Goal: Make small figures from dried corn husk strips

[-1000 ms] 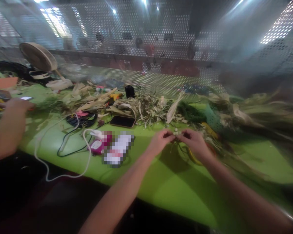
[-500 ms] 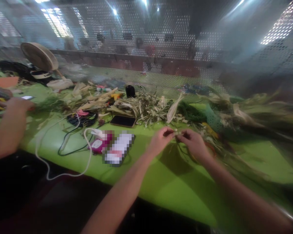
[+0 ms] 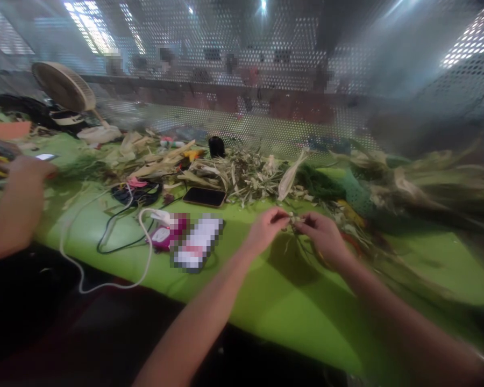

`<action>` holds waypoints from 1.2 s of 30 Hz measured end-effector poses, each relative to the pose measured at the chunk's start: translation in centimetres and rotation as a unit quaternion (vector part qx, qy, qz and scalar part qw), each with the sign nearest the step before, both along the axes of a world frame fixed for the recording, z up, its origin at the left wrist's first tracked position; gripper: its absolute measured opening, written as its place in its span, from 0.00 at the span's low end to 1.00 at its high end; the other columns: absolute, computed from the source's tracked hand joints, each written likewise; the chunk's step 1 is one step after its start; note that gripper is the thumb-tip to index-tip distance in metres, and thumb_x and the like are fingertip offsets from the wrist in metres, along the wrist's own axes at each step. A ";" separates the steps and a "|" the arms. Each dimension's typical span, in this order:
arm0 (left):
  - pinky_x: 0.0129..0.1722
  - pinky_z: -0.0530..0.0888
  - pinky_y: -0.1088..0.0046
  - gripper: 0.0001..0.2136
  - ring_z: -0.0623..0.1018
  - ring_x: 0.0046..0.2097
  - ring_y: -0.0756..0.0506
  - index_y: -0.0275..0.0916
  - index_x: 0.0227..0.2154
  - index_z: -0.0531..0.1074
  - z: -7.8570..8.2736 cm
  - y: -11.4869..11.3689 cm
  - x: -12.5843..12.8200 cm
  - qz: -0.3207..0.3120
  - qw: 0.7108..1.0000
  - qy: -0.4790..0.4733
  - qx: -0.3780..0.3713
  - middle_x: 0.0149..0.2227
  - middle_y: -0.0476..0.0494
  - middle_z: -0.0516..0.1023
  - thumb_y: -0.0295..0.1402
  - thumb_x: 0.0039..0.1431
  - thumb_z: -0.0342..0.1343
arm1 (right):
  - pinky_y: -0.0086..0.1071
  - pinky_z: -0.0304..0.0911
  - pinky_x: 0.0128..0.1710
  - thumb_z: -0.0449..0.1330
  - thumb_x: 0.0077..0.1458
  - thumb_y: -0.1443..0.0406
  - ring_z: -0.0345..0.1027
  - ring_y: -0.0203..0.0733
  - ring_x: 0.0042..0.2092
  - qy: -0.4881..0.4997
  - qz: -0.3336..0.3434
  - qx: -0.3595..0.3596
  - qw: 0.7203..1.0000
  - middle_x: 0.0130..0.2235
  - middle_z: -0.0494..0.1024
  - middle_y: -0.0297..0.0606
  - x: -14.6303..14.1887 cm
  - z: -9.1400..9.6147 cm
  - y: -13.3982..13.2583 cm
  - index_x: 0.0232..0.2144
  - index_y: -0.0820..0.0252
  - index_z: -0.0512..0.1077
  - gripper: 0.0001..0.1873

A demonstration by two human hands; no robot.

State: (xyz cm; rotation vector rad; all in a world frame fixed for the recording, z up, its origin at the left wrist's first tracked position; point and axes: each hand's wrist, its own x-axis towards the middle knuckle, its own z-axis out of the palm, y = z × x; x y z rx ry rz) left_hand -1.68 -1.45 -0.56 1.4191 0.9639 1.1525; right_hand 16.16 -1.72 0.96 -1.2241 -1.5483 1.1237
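While the left hand [image 3: 267, 228] and right hand [image 3: 321, 232] meet over the counter [image 3: 274, 309], the pale piece [image 3: 292, 219] sits between their fingertips, so it looks unfinished; how much is done is too small to tell. Loose husks [image 3: 248, 177] piled just beyond seem unworked. The left hand is nearly closed, thumb and forefinger pinching the piece from one side; the right hand pinches it likewise from the other.

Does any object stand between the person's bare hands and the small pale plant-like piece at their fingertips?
Nothing visible does: the left hand and right hand pinch the small pale plant-like piece above the green tabletop.
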 end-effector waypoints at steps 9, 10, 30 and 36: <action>0.45 0.70 0.64 0.18 0.74 0.40 0.45 0.36 0.40 0.70 -1.2 0.0 1.0 -0.041 0.997 -0.001 -0.059 0.40 0.41 0.77 0.43 0.53 0.62 | 0.30 0.63 0.33 0.69 0.46 0.55 0.67 0.35 0.31 0.109 -0.048 -0.005 0.993 0.30 0.75 0.32 0.3 -1.1 0.7 0.31 0.56 0.74 0.14; 0.44 0.70 0.65 0.16 0.74 0.40 0.45 0.36 0.39 0.71 -1.5 0.1 1.1 -0.035 0.998 0.007 -0.053 0.39 0.41 0.77 0.41 0.52 0.63 | 0.30 0.63 0.33 0.69 0.46 0.55 0.67 0.35 0.31 0.105 -0.045 -0.002 0.993 0.30 0.75 0.32 0.3 -1.1 0.7 0.31 0.56 0.74 0.14; 0.44 0.68 0.66 0.07 0.74 0.37 0.46 0.36 0.33 0.76 -1.5 0.0 1.5 -0.047 0.998 0.051 0.011 0.34 0.43 0.78 0.34 0.53 0.62 | 0.29 0.55 0.26 0.70 0.42 0.57 0.58 0.32 0.25 0.149 -0.026 -0.092 0.984 0.23 0.68 0.31 0.1 0.0 0.3 0.22 0.60 0.71 0.15; 0.45 0.69 0.65 0.17 0.74 0.39 0.46 0.37 0.37 0.75 -1.3 -0.1 1.3 -0.033 0.997 -0.013 -0.061 0.36 0.41 0.77 0.47 0.58 0.56 | 0.29 0.57 0.28 0.71 0.41 0.57 0.60 0.32 0.27 0.154 -0.061 -0.058 0.984 0.26 0.70 0.31 0.2 0.4 0.5 0.25 0.59 0.73 0.15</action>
